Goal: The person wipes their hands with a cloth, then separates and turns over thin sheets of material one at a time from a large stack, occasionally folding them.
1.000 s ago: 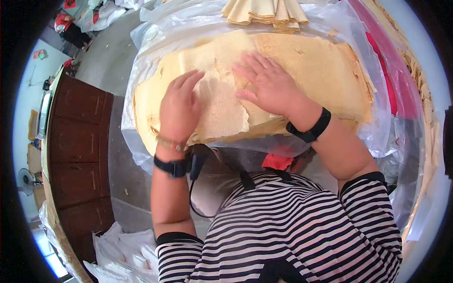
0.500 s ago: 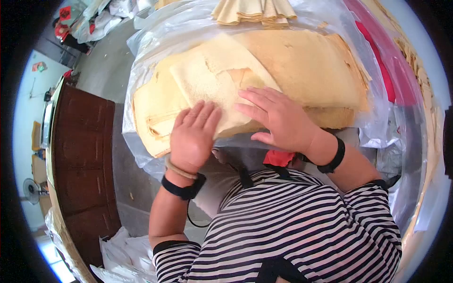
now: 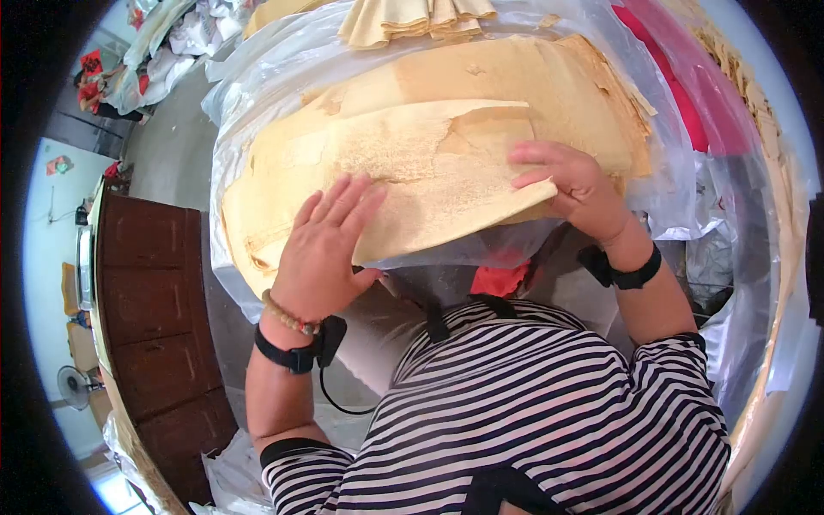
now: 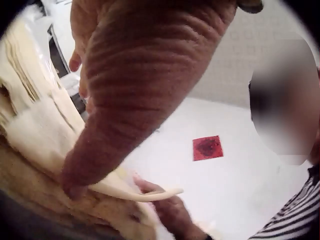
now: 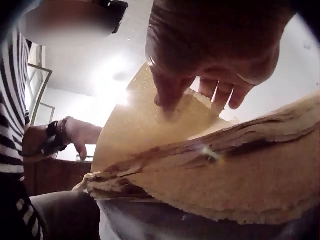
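Note:
A thin pale-yellow sheet (image 3: 403, 142), resembling dried tofu skin and torn along one edge, lies across a thick stack (image 3: 592, 99) of similar sheets. On the sheet's left part rests my left hand (image 3: 326, 236), its fingers straight and spread. At the right end, my right hand (image 3: 584, 189) pinches the near corner, which is raised off the stack. From below, the right wrist view has the lifted sheet (image 5: 135, 115) curving up to the right hand (image 5: 210, 50), thumb against it. In the left wrist view the left hand (image 4: 140, 75) covers much of the sheet.
Clear plastic (image 3: 257, 94) lies beneath the stack. A fanned bundle of folded sheets (image 3: 416, 21) sits behind it, and red cloth (image 3: 678, 86) runs along the right. A dark wooden cabinet (image 3: 150, 300) stands at the left. Far back left is another person (image 3: 90, 94).
The torn sheet has been turned and its near edge now lifts at the right. My right hand has moved right to that corner; my left hand has shifted slightly left.

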The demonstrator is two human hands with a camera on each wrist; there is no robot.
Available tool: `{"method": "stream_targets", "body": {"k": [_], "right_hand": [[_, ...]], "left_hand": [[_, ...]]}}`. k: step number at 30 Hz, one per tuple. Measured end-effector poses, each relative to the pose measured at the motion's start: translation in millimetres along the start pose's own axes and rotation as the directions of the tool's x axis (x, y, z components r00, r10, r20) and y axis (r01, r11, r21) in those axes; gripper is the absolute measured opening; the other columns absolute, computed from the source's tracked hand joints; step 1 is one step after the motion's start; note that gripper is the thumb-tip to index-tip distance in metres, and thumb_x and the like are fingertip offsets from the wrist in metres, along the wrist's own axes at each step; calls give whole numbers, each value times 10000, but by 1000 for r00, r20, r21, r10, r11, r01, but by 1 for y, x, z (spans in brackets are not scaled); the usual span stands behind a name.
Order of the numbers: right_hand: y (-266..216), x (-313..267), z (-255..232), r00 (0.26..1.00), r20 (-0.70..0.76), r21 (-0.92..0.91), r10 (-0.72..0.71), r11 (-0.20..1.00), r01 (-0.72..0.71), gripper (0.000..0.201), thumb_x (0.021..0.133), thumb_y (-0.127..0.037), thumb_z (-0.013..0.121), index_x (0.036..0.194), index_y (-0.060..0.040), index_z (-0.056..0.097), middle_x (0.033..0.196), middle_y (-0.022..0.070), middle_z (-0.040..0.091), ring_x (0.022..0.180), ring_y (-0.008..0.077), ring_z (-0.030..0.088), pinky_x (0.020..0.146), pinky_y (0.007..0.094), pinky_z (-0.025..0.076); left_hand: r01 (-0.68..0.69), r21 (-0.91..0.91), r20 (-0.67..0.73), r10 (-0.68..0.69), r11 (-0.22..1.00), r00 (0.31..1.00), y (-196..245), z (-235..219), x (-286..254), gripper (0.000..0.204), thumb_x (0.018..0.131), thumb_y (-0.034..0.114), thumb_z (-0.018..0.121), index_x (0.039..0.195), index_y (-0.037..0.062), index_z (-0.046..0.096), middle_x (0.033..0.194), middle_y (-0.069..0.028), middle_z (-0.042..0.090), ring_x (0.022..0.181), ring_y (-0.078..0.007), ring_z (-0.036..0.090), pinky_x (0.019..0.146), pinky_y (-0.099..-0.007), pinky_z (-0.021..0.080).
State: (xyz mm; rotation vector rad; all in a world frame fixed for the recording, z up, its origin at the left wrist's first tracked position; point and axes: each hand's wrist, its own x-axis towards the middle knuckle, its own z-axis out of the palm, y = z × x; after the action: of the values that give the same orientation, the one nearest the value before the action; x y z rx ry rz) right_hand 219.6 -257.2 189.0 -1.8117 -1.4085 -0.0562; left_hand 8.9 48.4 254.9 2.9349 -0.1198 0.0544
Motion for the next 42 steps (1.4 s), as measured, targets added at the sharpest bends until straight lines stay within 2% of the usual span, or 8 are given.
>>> {"method": "stream_targets", "body": {"k": [5, 8, 13, 19, 26, 30, 37, 42], "right_hand": [[7, -9, 10, 936, -73, 454, 345, 847, -277, 273, 998, -261, 687, 1150, -47, 760, 1163, 76, 750, 1134, 216, 670, 1013, 347, 495], [1, -6, 11, 777, -76, 508, 625, 695, -510, 260, 1000, -279, 692, 1005, -25, 749, 919, 7, 736, 860, 150, 648, 812, 298, 506], [15, 16, 17, 751, -262, 200, 607, 795, -573, 356, 992, -267, 672, 777, 5, 592, 640, 93, 537, 608, 162, 462, 590, 371, 392], [7, 35, 20, 741, -326, 6, 587, 785, -620, 416, 964, -341, 654, 761, 18, 598, 629, 211, 524, 577, 348, 509, 582, 440, 419], [6, 43, 17, 748, -310, -147, 587, 748, -647, 434, 955, -400, 644, 779, -4, 651, 696, 238, 599, 670, 436, 599, 633, 491, 468], [6, 47, 17, 737, -299, -171, 606, 725, -667, 429, 954, -394, 644, 760, -12, 643, 709, 240, 608, 689, 445, 601, 642, 502, 472], [5, 46, 25, 740, -386, -250, 551, 710, -659, 388, 941, -350, 667, 742, -19, 627, 721, 225, 628, 715, 441, 626, 657, 512, 488], [6, 43, 31, 817, -441, -428, 372, 712, -556, 302, 910, -286, 701, 758, -32, 643, 739, 209, 659, 736, 433, 655, 701, 522, 510]], "left_hand": [[-208, -123, -3, 209, 970, 978, -36, 17, 11, 622, 741, 96, 834, 1340, 88, 665, 1479, -145, 591, 1437, -315, 496, 1193, -445, 376], [-87, -807, -109, -1, 584, 994, -58, 34, 13, 344, 866, 65, 708, 1208, 30, 723, 1301, -147, 707, 1305, -246, 621, 1080, -366, 477], [219, -798, -78, -457, 561, 886, -52, 54, 40, 233, 1028, 197, 653, 994, -30, 693, 854, -1, 631, 775, -59, 510, 664, -263, 433], [250, -928, 37, -601, 275, 798, -57, 32, 38, 335, 1023, 133, 625, 1321, -20, 633, 947, -51, 688, 847, -98, 602, 767, -254, 486], [72, -588, -206, -235, 805, 950, -45, 35, 9, 783, 901, -87, 608, 1611, 104, 342, 1009, -65, 645, 952, -119, 582, 875, -282, 498], [344, -700, -136, -590, 625, 796, -36, 45, 29, 540, 932, 94, 756, 1424, -7, 558, 750, -5, 580, 686, -91, 519, 645, -240, 461], [19, -808, -439, -623, 589, 647, -46, 82, 60, 267, 960, 163, 754, 1124, -42, 708, 685, -21, 602, 615, -68, 504, 563, -248, 428], [316, -462, -531, -543, 829, 651, -39, 77, 72, 200, 955, 180, 718, 1085, 28, 726, 678, -79, 671, 595, -229, 641, 587, -354, 516]]}}
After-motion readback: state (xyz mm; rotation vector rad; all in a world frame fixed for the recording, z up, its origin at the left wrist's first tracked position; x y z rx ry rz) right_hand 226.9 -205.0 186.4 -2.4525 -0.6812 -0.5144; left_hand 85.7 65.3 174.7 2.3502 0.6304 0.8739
